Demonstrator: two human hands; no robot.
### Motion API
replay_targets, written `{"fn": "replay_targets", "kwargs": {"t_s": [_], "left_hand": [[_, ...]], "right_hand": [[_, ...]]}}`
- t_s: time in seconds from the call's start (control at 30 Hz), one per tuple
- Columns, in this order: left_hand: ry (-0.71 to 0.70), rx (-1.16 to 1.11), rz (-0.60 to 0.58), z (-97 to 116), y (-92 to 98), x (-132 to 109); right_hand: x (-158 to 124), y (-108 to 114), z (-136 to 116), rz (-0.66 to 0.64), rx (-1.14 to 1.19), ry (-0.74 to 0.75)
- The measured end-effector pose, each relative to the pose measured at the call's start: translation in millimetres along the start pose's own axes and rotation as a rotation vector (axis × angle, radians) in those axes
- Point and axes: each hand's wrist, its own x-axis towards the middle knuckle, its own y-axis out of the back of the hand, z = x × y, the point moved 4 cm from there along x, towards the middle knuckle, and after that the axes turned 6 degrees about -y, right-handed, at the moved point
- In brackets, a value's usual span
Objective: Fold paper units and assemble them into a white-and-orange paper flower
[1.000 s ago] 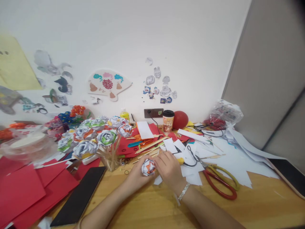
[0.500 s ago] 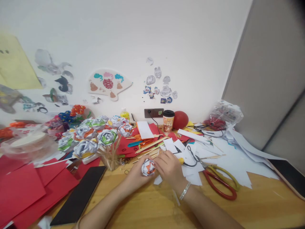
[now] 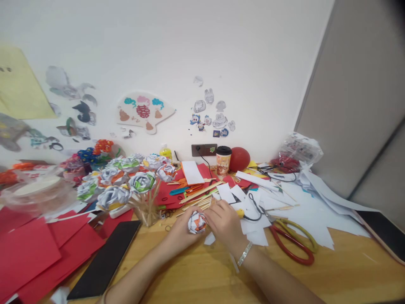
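A white paper flower [image 3: 196, 222] with orange petals sits between my two hands above the near middle of the table. My left hand [image 3: 183, 228] is closed around its left side and underside. Close against the flower's right side is my right hand [image 3: 224, 223], its fingers bent and pinched together; what they grip is hidden behind them, perhaps part of the flower. Thin wooden sticks [image 3: 202, 192] lie just beyond my hands. To the left, several similar paper flowers on sticks [image 3: 143, 182] stand in a clear container [image 3: 147, 213].
Scissors [image 3: 292, 240] with red and yellow handles lie at the right among white paper scraps [image 3: 310, 211]. Red paper sheets [image 3: 28, 249] and a black slab [image 3: 106, 257] lie at the left. A lidded paper cup [image 3: 223, 162] and a red balloon [image 3: 239, 159] stand by the wall.
My hands and the paper flower have barely moved; only a slight shift of the right fingers shows.
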Motion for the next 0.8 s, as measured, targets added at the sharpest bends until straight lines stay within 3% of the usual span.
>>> {"fn": "replay_targets", "kwargs": {"t_s": [0.2, 0.47, 0.7, 0.8], "left_hand": [[-0.012, 0.023, -0.009, 2.6, 0.6, 0.7], [-0.016, 0.066, 0.002, 1.9, 0.6, 0.1], [-0.023, 0.044, -0.019, 1.3, 0.0, 0.5], [-0.049, 0.061, -0.021, 3.0, 1.7, 1.5]], "right_hand": [[0.2, -0.5, -1.2, -0.017, 0.006, -0.009], [2.4, 13.0, -3.6, 0.11, 0.135, -0.047], [1.1, 7.8, -4.2, 0.063, 0.14, -0.013], [2.3, 8.7, -2.1, 0.044, 0.249, -0.076]]}}
